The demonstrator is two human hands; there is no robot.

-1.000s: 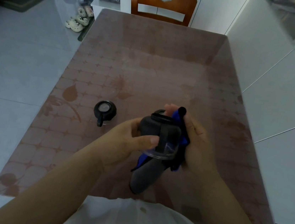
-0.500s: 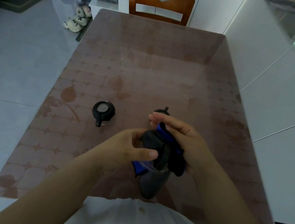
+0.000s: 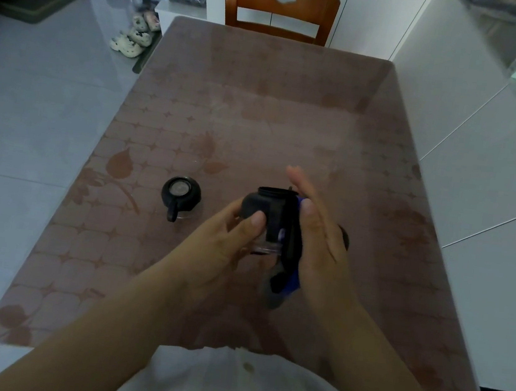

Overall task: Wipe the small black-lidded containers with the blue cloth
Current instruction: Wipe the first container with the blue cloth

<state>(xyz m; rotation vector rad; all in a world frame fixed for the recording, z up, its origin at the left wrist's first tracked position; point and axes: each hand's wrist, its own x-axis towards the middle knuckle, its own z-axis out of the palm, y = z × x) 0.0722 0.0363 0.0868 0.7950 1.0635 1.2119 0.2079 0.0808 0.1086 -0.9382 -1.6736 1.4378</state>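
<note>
My left hand (image 3: 228, 243) grips a small black-lidded container (image 3: 264, 215) with a clear glass base, held above the table in front of me. My right hand (image 3: 316, 235) lies flat against its right side, fingers straight, pressing the blue cloth (image 3: 289, 264) to it. The cloth hangs down below the palm. A second black-lidded container (image 3: 181, 195) with a handle stands on the table to the left. A third dark container (image 3: 344, 236) is mostly hidden behind my right hand.
The table (image 3: 260, 114) has a brown patterned top under glass. A wooden chair (image 3: 281, 6) stands at its far end. White cabinets (image 3: 482, 158) run along the right. Slippers (image 3: 133, 37) lie on the floor at the far left.
My right hand has opened from a curled hold over the lid to a flat palm on the container's right side. The container now sits higher and more upright in my left hand.
</note>
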